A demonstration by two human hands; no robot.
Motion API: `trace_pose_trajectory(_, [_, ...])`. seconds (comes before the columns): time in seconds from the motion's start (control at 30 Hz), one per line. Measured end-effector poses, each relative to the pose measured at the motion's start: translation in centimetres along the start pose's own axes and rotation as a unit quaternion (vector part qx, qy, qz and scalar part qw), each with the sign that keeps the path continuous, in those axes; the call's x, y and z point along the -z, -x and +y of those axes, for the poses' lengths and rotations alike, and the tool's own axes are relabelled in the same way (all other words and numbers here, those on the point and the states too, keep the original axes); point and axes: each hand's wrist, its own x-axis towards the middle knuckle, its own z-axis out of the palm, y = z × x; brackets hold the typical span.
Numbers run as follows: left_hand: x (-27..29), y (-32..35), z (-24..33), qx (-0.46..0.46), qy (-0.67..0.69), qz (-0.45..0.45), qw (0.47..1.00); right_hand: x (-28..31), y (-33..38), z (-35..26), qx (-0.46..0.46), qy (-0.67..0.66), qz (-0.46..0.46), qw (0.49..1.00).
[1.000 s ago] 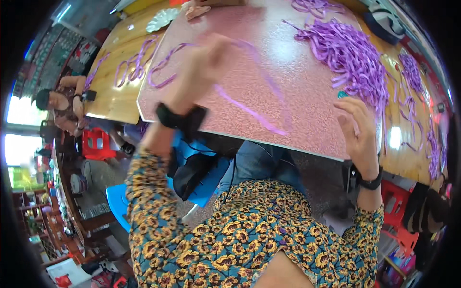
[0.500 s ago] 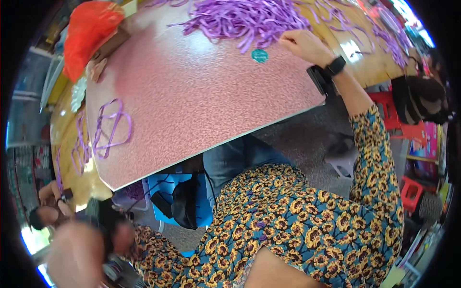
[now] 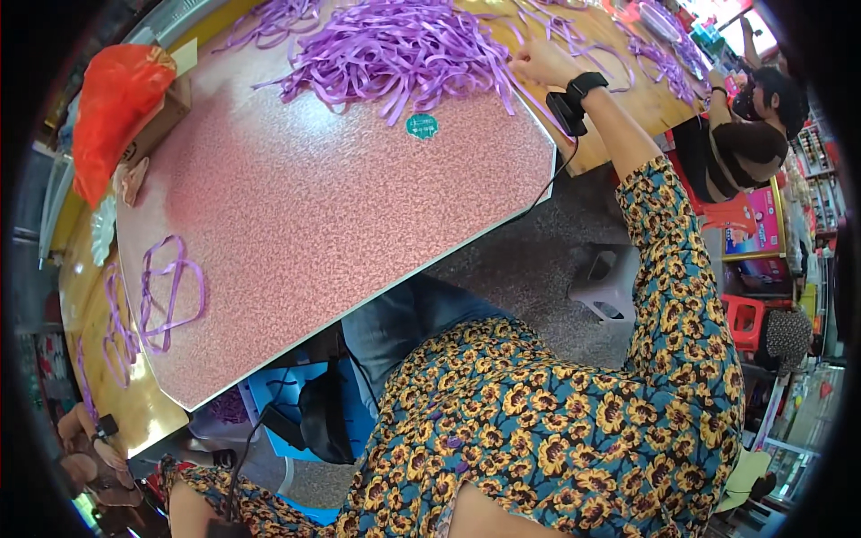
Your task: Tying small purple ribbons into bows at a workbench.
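Note:
My right hand (image 3: 536, 63) reaches far across the pink speckled table (image 3: 341, 224), a black band on its wrist. Its fingers are curled into the right edge of a big heap of purple strips (image 3: 404, 45) and seem to pinch some of them. A small round green sticker (image 3: 421, 125) lies on the table just in front of the heap. A few looped purple strips (image 3: 166, 291) lie by themselves near the table's left edge. My left arm drops down past the bottom left of the picture, and its hand is out of sight.
An orange-red bag (image 3: 117, 99) lies on a cardboard box at the table's far left corner. More purple strips lie on the yellow tables around. Another person (image 3: 744, 134) sits at the right. A grey stool (image 3: 605, 282) and a red stool (image 3: 744, 318) stand on the floor.
My head has turned, so the table sits differently in view. My left hand has left the table and dropped out of sight. My right hand has moved up into the heap of strips.

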Motion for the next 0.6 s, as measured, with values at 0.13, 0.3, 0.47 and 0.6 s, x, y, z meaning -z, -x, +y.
trace_pose_trajectory(0.13, [-0.1, 0.1, 0.7, 0.005, 0.008, -0.010, 1.000, -0.9, 0.0, -0.7, 0.018, -0.039, 0.014, 0.999])
trace_pose_trajectory(0.3, [0.2, 0.3, 1.2, 0.007, 0.014, -0.023, 1.000, -2.3, -0.9, -0.9, -0.022, 0.107, 0.067, 0.992])
trace_pose_trajectory(0.47, [0.1, 0.2, 2.0, 0.007, 0.024, -0.034, 0.999, -1.0, -0.5, 0.1, 0.015, -0.088, 0.026, 0.996])
trace_pose_trajectory(0.6, [-0.3, -0.4, 2.9, 0.008, 0.040, -0.031, 0.999, 2.1, 1.4, -1.1, -0.013, -0.410, -0.126, 0.903])
